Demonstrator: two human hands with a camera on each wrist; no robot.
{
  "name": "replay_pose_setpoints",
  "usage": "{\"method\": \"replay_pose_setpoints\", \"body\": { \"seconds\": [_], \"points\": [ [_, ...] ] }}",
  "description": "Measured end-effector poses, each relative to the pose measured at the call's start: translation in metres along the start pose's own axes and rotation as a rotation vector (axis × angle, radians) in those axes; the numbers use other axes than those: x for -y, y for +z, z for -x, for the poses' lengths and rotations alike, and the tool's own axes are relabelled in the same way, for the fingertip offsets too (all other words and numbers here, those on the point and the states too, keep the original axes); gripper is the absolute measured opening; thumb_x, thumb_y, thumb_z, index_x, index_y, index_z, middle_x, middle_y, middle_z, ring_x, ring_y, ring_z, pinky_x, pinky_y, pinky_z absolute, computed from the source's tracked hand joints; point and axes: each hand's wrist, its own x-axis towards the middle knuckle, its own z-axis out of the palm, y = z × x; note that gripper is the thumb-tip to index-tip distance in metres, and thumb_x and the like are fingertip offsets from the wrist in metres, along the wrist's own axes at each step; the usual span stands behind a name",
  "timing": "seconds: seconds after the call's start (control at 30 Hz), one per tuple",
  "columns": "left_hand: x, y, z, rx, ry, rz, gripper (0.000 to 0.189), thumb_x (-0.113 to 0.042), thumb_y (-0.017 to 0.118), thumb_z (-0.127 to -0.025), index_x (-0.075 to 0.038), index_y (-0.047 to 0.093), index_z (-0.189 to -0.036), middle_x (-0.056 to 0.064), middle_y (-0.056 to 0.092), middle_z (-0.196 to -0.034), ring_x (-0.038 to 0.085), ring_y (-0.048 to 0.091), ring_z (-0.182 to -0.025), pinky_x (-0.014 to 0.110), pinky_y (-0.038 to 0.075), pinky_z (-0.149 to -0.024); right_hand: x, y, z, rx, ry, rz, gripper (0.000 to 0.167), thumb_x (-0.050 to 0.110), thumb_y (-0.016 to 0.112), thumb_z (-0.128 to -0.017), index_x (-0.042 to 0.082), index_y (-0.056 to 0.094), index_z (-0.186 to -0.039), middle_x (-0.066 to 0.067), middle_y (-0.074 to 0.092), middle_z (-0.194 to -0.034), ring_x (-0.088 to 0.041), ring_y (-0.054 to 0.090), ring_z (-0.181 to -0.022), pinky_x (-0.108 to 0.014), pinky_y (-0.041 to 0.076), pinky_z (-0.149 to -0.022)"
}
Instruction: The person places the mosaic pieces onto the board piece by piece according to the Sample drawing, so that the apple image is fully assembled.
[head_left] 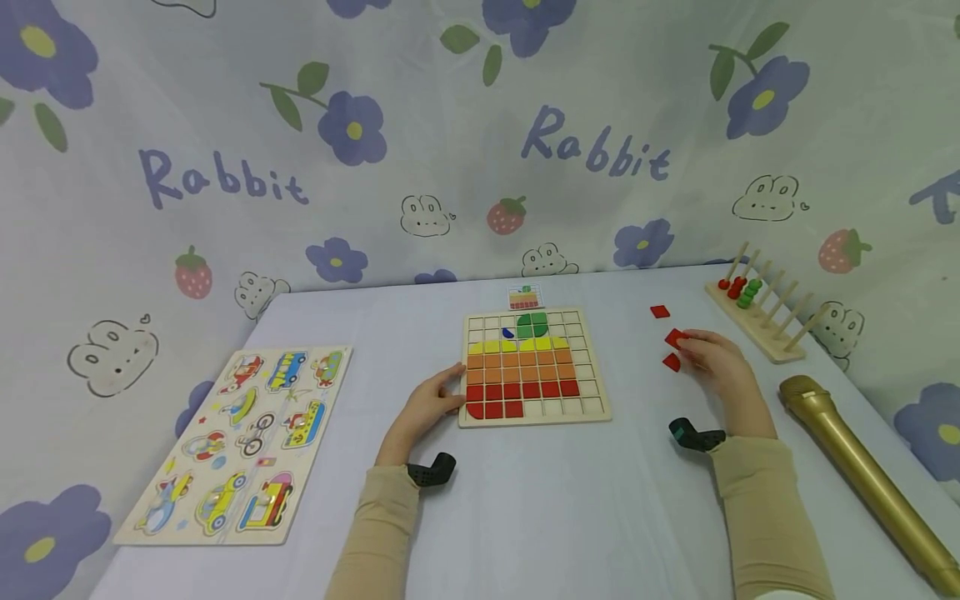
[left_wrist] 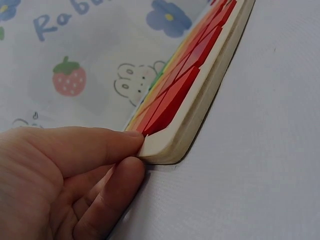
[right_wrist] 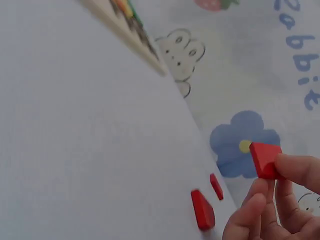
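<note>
A wooden grid board (head_left: 551, 422) lies mid-table, bearing green, blue, yellow, orange and red flat pieces. The lowest row has red pieces in its left squares and bare wood further right. My left hand (head_left: 430, 408) holds the board's left edge near its front corner; in the left wrist view, thumb and index finger (left_wrist: 100, 150) touch that corner. To the right of the board, my right hand (head_left: 718, 365) pinches a red square tile (right_wrist: 264, 160), raised off the table in the right wrist view. Beneath it lie a red tile with a rounded corner (head_left: 671, 362) and another red tile (head_left: 660, 312).
A small pattern card (head_left: 526, 297) lies behind the board. On the left is a vehicle peg puzzle (head_left: 300, 467). A wooden bead rack (head_left: 761, 325) stands at the back right, and a gold microphone (head_left: 862, 467) lies along the right side.
</note>
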Motion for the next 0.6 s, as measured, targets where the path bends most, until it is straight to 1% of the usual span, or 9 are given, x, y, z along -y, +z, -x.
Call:
{"method": "replay_pose_setpoints", "body": {
  "seconds": [0.03,0.07,0.1,0.17,0.2,0.3,0.4,0.53,0.6],
  "points": [
    [0.0,0.0,0.0,0.001,0.0,-0.001,0.058,-0.012,0.066,-0.083,-0.015,0.046,-0.137,0.003,0.052,-0.064,0.012,0.05,-0.059,0.025,0.04,-0.059,0.002,0.001,0.0,0.061,0.035,-0.141,0.009,0.012,0.057,-0.091,0.018,0.063,-0.092,0.008,0.059,-0.078,-0.008,0.054,-0.074,-0.019,0.047,-0.067],
    [-0.001,0.0,0.001,0.002,-0.001,0.0,0.058,-0.011,0.066,-0.083,-0.015,0.047,-0.137,0.003,0.052,-0.064,0.012,0.05,-0.059,0.025,0.039,-0.059,0.004,0.002,0.001,0.116,0.076,-0.268,0.013,0.009,0.055,-0.091,0.018,0.064,-0.087,0.004,0.059,-0.08,-0.01,0.055,-0.074,-0.021,0.047,-0.068],
    [-0.001,0.0,0.001,0.002,-0.001,0.0,0.058,-0.011,0.066,-0.083,-0.015,0.047,-0.137,0.003,0.052,-0.064,0.012,0.05,-0.059,0.025,0.039,-0.059,0.006,0.004,0.001,0.165,0.11,-0.361,0.016,0.006,0.054,-0.092,0.015,0.065,-0.086,0.0,0.059,-0.081,-0.013,0.055,-0.074,-0.022,0.048,-0.068],
    [-0.002,-0.001,0.001,0.003,0.001,-0.004,0.057,-0.011,0.066,-0.083,-0.015,0.047,-0.137,0.003,0.052,-0.064,0.012,0.051,-0.059,0.025,0.039,-0.06,0.009,0.009,0.003,0.22,0.151,-0.424,0.018,0.005,0.052,-0.092,0.014,0.066,-0.085,-0.003,0.056,-0.083,-0.014,0.054,-0.075,-0.024,0.048,-0.069],
    [-0.002,-0.001,0.002,0.003,0.002,-0.005,0.057,-0.011,0.066,-0.083,-0.015,0.047,-0.137,0.003,0.052,-0.064,0.012,0.051,-0.059,0.025,0.039,-0.06,0.011,0.013,0.003,0.235,0.162,-0.425,0.017,0.006,0.052,-0.093,0.014,0.066,-0.086,-0.003,0.056,-0.084,-0.014,0.053,-0.076,-0.023,0.048,-0.07],
    [-0.003,0.0,0.002,0.004,0.002,-0.008,0.057,-0.011,0.066,-0.083,-0.015,0.047,-0.137,0.003,0.051,-0.064,0.012,0.051,-0.059,0.025,0.039,-0.06,0.013,0.025,0.006,0.246,0.172,-0.388,0.015,0.008,0.052,-0.093,0.014,0.064,-0.088,-0.002,0.057,-0.086,-0.014,0.052,-0.078,-0.022,0.048,-0.07],
    [-0.002,0.0,0.002,0.004,0.001,-0.007,0.057,-0.011,0.066,-0.083,-0.015,0.046,-0.137,0.003,0.052,-0.064,0.012,0.05,-0.059,0.025,0.039,-0.059,0.014,0.045,0.009,0.249,0.154,-0.288,0.01,0.009,0.052,-0.094,0.013,0.061,-0.093,0.0,0.058,-0.087,-0.013,0.054,-0.079,-0.021,0.048,-0.07],
    [-0.002,-0.001,0.002,0.001,-0.002,0.002,0.057,-0.011,0.066,-0.083,-0.015,0.046,-0.137,0.003,0.051,-0.063,0.012,0.05,-0.059,0.025,0.039,-0.059,0.009,0.078,0.011,0.269,0.098,-0.08,0.008,0.009,0.052,-0.094,0.011,0.056,-0.101,0.002,0.061,-0.086,-0.011,0.058,-0.077,-0.02,0.049,-0.068],
    [-0.003,-0.001,0.002,0.0,-0.007,0.01,0.057,-0.011,0.066,-0.083,-0.015,0.047,-0.137,0.003,0.05,-0.063,0.012,0.05,-0.059,0.025,0.039,-0.059,0.004,0.096,0.013,0.287,0.063,0.05,0.014,0.01,0.054,-0.092,0.007,0.054,-0.106,0.003,0.062,-0.085,-0.01,0.059,-0.076,-0.021,0.049,-0.068]
  ]
}}
